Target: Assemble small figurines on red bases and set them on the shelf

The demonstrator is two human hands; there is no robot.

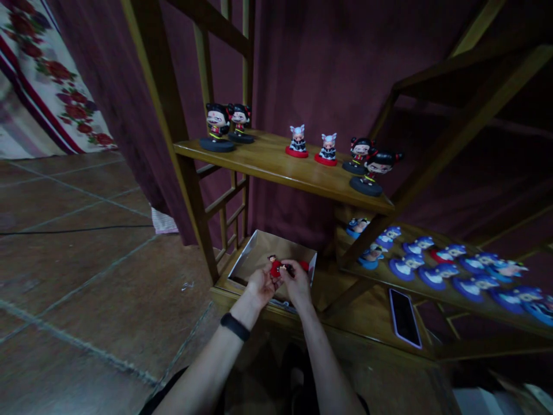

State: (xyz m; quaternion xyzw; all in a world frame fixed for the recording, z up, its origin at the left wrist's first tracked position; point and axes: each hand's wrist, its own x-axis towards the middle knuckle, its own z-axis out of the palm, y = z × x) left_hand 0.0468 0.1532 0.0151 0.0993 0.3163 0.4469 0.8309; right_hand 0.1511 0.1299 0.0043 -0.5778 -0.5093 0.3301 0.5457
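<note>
Upper left of my feed there's a floral cloth [71, 106], with tiled floor [86, 259] running down below it. Moving right, two black-haired figurines [216, 128] stand on the upper shelf [263, 157], left of top centre. Below them, near the middle, I've got a shallow cardboard box [259, 249] with both hands over it. My left hand [260, 286], dark band [235, 327] on the wrist, is holding a small red figurine [275, 267] in curled fingers, just below centre. My right hand [299, 283] meets it there, fingers bent in; can't tell from here if they're actually pinching anything. Above that, two pale-headed figurines [298, 140] on red bases, then another black-haired pair [379, 164]. Lower right: a phone [405, 318] lying flat, then rows of blue-based figurines [438, 274], kinda blurry.
</note>
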